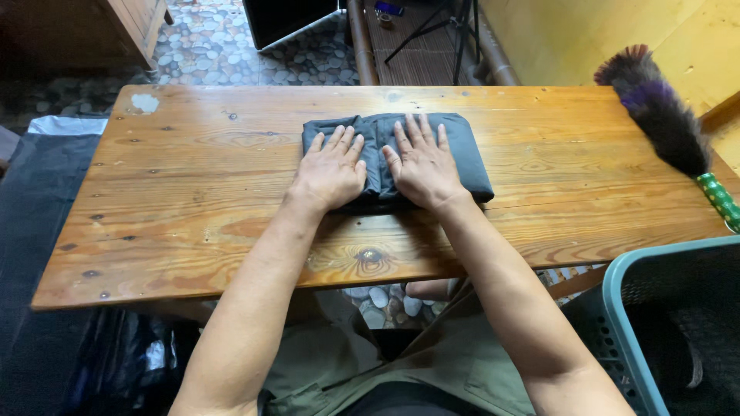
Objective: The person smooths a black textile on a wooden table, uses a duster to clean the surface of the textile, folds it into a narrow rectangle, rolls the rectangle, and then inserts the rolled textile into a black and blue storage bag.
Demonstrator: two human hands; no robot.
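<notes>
Folded dark cloth (462,150) lies flat on the wooden table (193,192), near the far edge, centre. Left hand (330,171) rests palm-down on the cloth's left half, fingers extended and slightly spread, gripping nothing. Right hand (422,166) lies palm-down on the right half, fingers likewise straight. Hands side by side, thumbs near each other. Feather duster (663,115) at the table's right end; teal basket (632,323) at lower right.

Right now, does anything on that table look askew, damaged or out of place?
Nothing serious. The folded dark garment lies flat under the left hand and right hand. A pale scuffed patch mars the wooden table at its far left corner, and a feather duster overhangs the right edge.
</notes>
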